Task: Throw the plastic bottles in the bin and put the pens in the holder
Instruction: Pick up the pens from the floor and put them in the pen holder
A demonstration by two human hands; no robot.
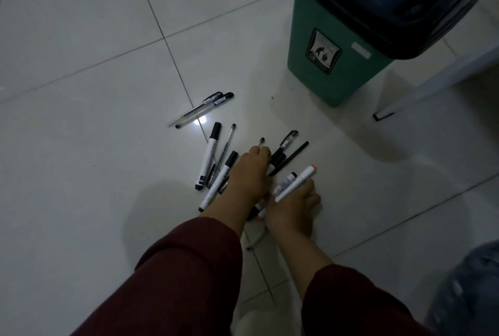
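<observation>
Dim tiled floor (pixel 81 38). Pens (pixel 216 162) scattered at frame centre. Left hand (pixel 249 173) reaches palm-down into pile, fingertips on thin pen; grip not clear. Right hand (pixel 293 208) just beside it, closed around white marker (pixel 295 183) with orange tip. Green bin (pixel 332 46) with black liner upper right, well apart from pens. Dark red sleeves (pixel 189 276) lower frame.

You are indoors, in what could be a home or an office; the dim view does not settle which. Glossy pale floor tiles (pixel 81 38) with thin grout lines surround a green bin (pixel 332 46) lined with a black bag; just right of the bin stands a white furniture leg (pixel 432 84).
</observation>
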